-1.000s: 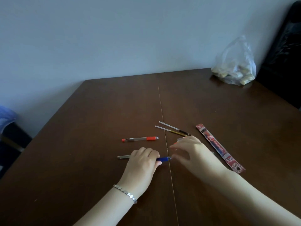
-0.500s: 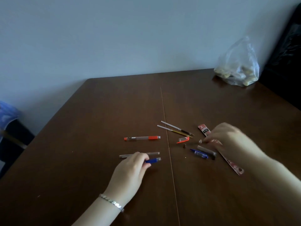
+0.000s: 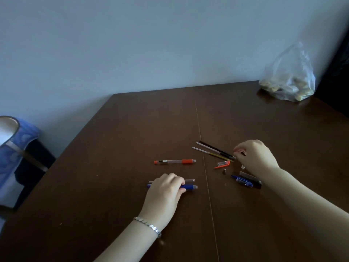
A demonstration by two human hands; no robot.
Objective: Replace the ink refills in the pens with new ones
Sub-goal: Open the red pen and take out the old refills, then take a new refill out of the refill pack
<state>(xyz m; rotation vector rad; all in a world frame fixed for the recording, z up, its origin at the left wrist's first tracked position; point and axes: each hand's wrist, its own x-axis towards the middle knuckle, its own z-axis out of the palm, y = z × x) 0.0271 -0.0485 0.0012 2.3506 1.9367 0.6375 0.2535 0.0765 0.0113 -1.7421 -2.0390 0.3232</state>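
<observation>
Near the bench's (image 3: 113,186) middle seam, the left hand (image 3: 166,188) is lying flat, grip released, over the blue pen (image 3: 188,186); the right hand (image 3: 255,157) is pinching the refills' (image 3: 211,150) tips.

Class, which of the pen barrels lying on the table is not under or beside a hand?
The orange-ended pen, lying alone; the left hand covers the other two.
</observation>
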